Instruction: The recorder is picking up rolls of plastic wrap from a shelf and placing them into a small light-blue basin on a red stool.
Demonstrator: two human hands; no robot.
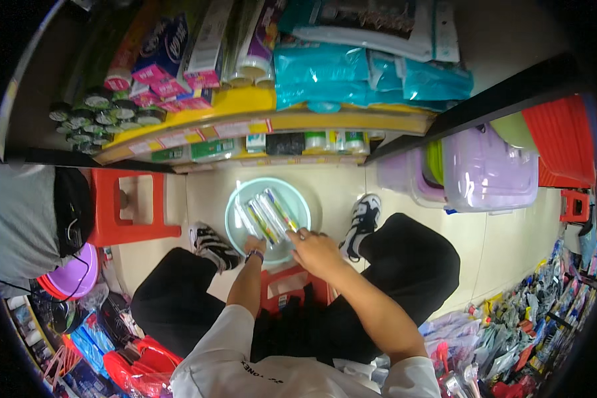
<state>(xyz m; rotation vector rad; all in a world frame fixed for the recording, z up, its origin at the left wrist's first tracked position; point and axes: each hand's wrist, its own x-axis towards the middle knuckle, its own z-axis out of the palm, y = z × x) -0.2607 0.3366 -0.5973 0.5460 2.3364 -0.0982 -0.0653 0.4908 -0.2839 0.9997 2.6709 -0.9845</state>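
A pale mint plastic basin (267, 182) stands on the floor between my feet. Several slim rolls in shiny clear wrapping (266, 215) lie side by side in it, slanting down to the right. My left hand (255, 245), with a band at the wrist, holds their near left end, its fingertips partly hidden. At the near right end, my right hand (312, 249) has its thumb and fingers on the rolls. What is printed on the wrapping is blurred.
A shelf (248, 107) ahead carries boxed rolls (161, 64) and teal packets (323, 74). A red plastic stool (134, 231) stands left, beside a person in grey (25, 219). Lilac storage boxes (492, 169) are stacked right. Packaged goods (507, 323) hang behind on the right.
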